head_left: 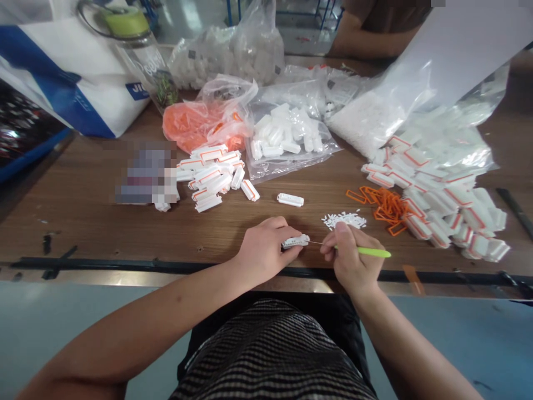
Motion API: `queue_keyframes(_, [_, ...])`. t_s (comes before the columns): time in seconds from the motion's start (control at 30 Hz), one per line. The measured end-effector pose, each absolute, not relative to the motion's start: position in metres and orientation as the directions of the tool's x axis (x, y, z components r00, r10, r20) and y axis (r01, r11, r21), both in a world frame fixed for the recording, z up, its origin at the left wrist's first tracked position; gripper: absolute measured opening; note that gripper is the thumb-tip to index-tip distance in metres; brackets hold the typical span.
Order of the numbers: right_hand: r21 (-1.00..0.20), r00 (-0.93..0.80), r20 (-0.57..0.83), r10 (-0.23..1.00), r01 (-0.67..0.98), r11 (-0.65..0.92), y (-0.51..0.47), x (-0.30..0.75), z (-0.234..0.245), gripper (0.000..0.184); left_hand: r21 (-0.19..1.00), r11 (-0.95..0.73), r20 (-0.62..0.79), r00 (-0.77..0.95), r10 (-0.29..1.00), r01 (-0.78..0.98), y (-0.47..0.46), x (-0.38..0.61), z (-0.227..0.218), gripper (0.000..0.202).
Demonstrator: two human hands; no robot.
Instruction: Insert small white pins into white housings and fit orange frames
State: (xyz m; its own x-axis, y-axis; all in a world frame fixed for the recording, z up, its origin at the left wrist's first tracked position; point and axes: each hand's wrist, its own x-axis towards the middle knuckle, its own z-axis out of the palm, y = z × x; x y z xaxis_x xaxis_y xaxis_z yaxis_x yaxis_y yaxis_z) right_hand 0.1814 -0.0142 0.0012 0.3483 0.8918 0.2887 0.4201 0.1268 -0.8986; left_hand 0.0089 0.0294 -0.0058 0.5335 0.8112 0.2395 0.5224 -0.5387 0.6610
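Note:
My left hand (264, 248) is closed around a small white plastic housing (296, 241) near the table's front edge. My right hand (352, 255) pinches a thin tool with a green handle (372, 252); its metal tip points left at the housing's end. Just beyond my right hand lies a little heap of tiny white pieces (343, 220). One more white housing (290, 199) lies alone on the wood a bit farther back.
A pile of white housings with orange frames (212, 172) lies at centre left, loose orange frames (385, 206) and more housings (449, 194) at right. Plastic bags of white parts (287, 139) and an orange bag (195, 125) sit behind. Another person's arm (362, 39) rests at the far edge.

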Motion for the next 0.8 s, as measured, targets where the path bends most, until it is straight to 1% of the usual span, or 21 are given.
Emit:
queue_keyframes(0.17, [-0.887,0.314,0.27,0.91,0.448,0.109,-0.0143,0.1824,0.0006,0.045,0.664,-0.538,0.228,0.544,0.807,0.52,0.03,0.0085,-0.0047,0.014])
queue_keyframes(0.4, [-0.905,0.361,0.281,0.889,0.408,0.121,-0.0141,0.1799,0.0023,0.05,0.664,-0.535,0.224,0.543,0.809,0.522,0.0299,0.0085,-0.0043,0.013])
queue_keyframes(0.53, [-0.874,0.299,0.299,0.906,0.468,0.133,-0.0144,0.1815,0.003,0.048,0.665,-0.538,0.229,0.545,0.806,0.517,0.0299,0.0084,-0.0047,0.013])
queue_keyframes(0.7, [-0.772,0.148,0.386,0.911,0.592,0.231,-0.0137,0.1832,0.0079,0.045,0.661,-0.547,0.244,0.542,0.804,0.513,0.0301,0.0083,-0.0052,0.013])
queue_keyframes(0.77, [-0.78,0.148,0.378,0.914,0.583,0.228,-0.0136,0.1827,0.0082,0.045,0.663,-0.543,0.236,0.544,0.805,0.515,0.0301,0.0086,-0.0053,0.014])
queue_keyframes(0.8, [-0.8,0.176,0.364,0.915,0.562,0.21,-0.0137,0.1823,0.0076,0.045,0.665,-0.539,0.23,0.544,0.807,0.517,0.03,0.0087,-0.0052,0.014])
